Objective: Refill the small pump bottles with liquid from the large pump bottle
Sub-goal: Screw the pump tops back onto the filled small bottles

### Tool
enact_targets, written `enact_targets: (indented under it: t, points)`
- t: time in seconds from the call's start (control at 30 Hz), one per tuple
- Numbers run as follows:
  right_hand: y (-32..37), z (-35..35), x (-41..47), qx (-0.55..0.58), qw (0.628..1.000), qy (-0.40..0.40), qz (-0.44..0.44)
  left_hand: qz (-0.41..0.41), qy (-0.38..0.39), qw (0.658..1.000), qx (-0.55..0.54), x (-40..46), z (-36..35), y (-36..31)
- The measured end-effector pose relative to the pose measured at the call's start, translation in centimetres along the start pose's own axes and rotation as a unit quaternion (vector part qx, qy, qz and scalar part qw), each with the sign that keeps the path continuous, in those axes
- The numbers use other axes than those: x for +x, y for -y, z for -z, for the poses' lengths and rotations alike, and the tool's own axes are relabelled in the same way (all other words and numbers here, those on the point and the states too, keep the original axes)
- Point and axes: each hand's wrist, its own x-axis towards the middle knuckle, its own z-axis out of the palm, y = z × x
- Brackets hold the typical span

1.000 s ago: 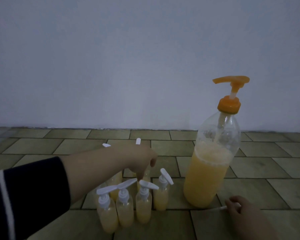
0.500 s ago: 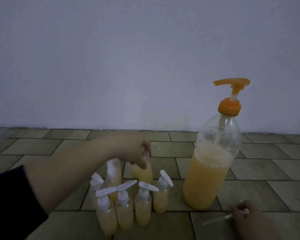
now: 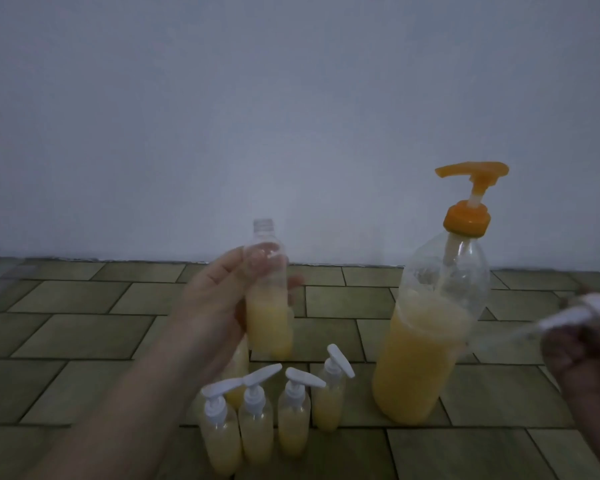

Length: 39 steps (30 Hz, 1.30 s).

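Lifted clear of the cluster since half a second ago, an open small bottle [image 3: 269,299] now stands upright in the left hand [image 3: 215,306], whose grip is wrapped round its body; it has no pump on its neck and is about half full of yellow liquid. Meanwhile the right hand [image 3: 582,355] has risen from the floor [image 3: 84,334] to the frame's right edge, its grip curled on a blurred white pump head [image 3: 575,311] with its tube. On the tiled floor, four capped small bottles [image 3: 257,417] stand in a row below the left hand, with another partly hidden behind the wrist. Right of them stands the large bottle [image 3: 430,341] with its orange pump [image 3: 471,199], roughly half full, before a pale wall [image 3: 291,116].
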Motion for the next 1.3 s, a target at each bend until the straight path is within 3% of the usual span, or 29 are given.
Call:
enact_targets:
  t: [0.07, 0.13, 0.17, 0.2, 0.27, 0.6, 0.77, 0.83, 0.93, 1.03, 1.17, 1.3]
  points:
    - [1.4, -2.1, 0.2, 0.106, 0.991, 0.076, 0.017, -0.001, 0.012, 0.999, 0.052, -0.8, -0.7, 0.9]
    - [2.8, -5.8, -0.7, -0.031, 0.988, -0.025, 0.147, -0.012, 0.035, 0.995, 0.094, -1.5, -1.3, 1.4]
    - [2.5, -8.2, -1.3, -0.077, 0.976, 0.015, 0.204, -0.015, 0.043, 0.994, 0.101, -1.9, -1.6, 1.6]
    - [1.9, -9.5, -1.3, -0.027, 0.975, 0.068, 0.208, -0.020, 0.051, 0.992, 0.111, -2.1, -1.7, 1.7]
    - [1.8, -12.9, -1.9, -0.045, 0.971, 0.081, 0.220, -0.029, 0.066, 0.989, 0.131, -2.3, -1.8, 1.9]
    - [0.7, -14.3, -2.4, -0.157, 0.977, 0.064, 0.130, -0.058, 0.086, 0.981, 0.167, -3.3, -1.8, 1.4]
    - [0.2, -16.6, -3.1, -0.346, 0.913, 0.211, 0.052, -0.088, 0.067, 0.978, 0.174, -3.8, -3.5, 1.0]
    - [-1.0, -17.3, -2.9, -0.373, 0.905, 0.198, 0.051, -0.068, 0.057, 0.985, 0.150, -3.6, -4.0, 1.3]
    - [-1.7, -17.5, -2.1, -0.356, 0.916, 0.184, 0.011, -0.033, 0.053, 0.992, 0.106, -3.6, -4.0, 1.7]
    - [-1.7, -17.6, -1.7, -0.266, 0.938, 0.220, -0.033, -0.014, 0.037, 0.997, 0.064, -3.6, -3.7, 1.7]
    - [-2.5, -18.2, -1.7, -0.234, 0.949, 0.206, -0.036, 0.005, 0.039, 0.999, 0.034, -3.7, -3.5, 1.9]
    - [-3.0, -18.0, -1.5, -0.170, 0.954, 0.226, -0.100, 0.010, 0.058, 0.998, -0.009, -3.7, -3.6, 1.6]
